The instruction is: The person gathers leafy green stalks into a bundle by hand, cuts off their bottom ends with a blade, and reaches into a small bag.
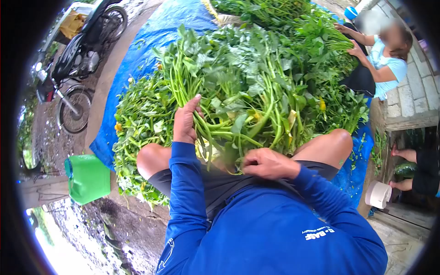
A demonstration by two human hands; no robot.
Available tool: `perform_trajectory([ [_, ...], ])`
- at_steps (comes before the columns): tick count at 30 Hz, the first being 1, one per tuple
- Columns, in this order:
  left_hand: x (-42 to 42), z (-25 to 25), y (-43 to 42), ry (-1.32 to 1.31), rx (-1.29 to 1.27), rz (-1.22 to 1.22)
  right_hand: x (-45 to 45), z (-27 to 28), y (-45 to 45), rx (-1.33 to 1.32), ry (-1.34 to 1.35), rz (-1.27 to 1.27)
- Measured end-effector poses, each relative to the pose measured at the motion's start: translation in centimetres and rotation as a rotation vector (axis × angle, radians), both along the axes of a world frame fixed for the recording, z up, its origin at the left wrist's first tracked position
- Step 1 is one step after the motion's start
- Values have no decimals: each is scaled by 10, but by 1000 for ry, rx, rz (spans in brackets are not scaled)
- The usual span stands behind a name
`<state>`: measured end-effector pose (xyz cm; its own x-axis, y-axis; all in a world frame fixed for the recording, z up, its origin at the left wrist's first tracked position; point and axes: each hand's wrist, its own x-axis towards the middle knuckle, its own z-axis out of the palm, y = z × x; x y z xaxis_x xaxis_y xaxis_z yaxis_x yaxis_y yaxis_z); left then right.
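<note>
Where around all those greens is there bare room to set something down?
A broad bare patch of blue sheet lies between the greens and the dirt strip by the motorcycle. A narrower stretch, dotted with leaf scraps, lies beside the right knee. Around the left hand it's crowded with stems.

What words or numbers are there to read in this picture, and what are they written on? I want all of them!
"BASF": white letters on the front of the blue long-sleeved shirt.
Small line next to "BASF" on the shirt: mostly too tiny; its last word looks like "chemistry".
White mark on the left sleeve: I can't read any letters.
I can't make out any numbers or other words.
</note>
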<state>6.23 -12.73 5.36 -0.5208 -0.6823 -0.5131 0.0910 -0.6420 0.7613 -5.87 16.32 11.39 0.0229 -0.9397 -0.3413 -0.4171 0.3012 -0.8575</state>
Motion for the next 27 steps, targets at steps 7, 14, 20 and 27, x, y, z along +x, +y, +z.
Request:
perform_trajectory([
  [7, 46, 54, -22, 110, 39, 74, -40, 109, -17, -178, 173, -316],
  [14, 24, 57, -6, 133, 0, 133, 42, 52, -63, -581, 456, -357],
  [20, 3, 37, 7, 65, -74, 264, 38, 19, -87, -527, 754, -385],
  [27, -14, 24, 14, 23, -241, 422, 41, -10, -92, -214, 201, -363],
])
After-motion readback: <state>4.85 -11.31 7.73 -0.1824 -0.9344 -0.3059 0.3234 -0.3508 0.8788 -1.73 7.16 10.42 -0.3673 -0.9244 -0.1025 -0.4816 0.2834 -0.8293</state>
